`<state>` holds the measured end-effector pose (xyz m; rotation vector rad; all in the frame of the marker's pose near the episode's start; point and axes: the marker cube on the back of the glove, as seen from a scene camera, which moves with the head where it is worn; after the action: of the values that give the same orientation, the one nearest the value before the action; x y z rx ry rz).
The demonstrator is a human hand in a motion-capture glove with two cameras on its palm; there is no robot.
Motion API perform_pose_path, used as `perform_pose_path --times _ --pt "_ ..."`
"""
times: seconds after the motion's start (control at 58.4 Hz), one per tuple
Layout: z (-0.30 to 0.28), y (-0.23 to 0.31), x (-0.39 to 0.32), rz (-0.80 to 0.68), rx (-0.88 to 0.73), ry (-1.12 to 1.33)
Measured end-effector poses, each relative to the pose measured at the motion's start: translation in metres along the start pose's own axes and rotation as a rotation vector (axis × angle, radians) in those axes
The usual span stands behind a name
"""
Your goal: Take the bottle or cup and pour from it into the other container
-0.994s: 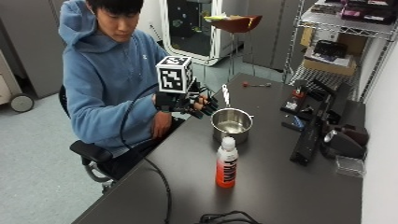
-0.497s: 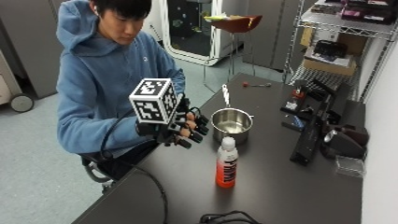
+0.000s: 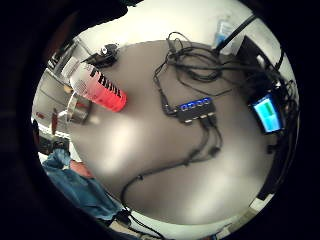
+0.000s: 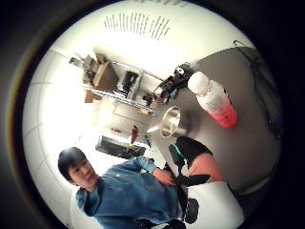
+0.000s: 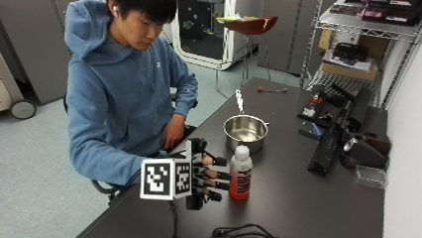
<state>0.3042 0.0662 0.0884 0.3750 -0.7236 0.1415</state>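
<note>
Bottle (image 5: 240,173) standing upright on dark table (image 5: 316,208) — clear plastic, white cap, red drink to the shoulder, not yet lifted. Just behind, round steel pot (image 5: 245,130), shiny, apparently empty. Gloved right hand (image 5: 206,176) beside the bottle, fingers spread toward it, gripping nothing. Grasp, lift and pour all remaining — barely started.

Light: bright and even, falling from overhead.
Glare: pale sheen on the dark table (image 5: 296,198); white wall washed out in both palm views.
Shadows: soft and short beside the bottle (image 5: 240,173) and steel pot (image 5: 245,130).
Distortion: palm views bend strongly toward their dark rims.
Blur: shelving (image 4: 121,83) soft.
</note>
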Motion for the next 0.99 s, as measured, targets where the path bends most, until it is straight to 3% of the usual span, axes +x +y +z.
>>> perform_pose_path --times 0.24,0.531,0.822,0.994 --pt "0.056 -0.022 0.031 0.063 -0.029 -0.256" --pt "0.128 -0.056 0.023 0.028 -0.017 -0.530" --pt "0.156 -0.071 0.009 0.051 0.145 -0.546" --pt "0.160 -0.077 -0.015 0.050 0.116 -0.500"
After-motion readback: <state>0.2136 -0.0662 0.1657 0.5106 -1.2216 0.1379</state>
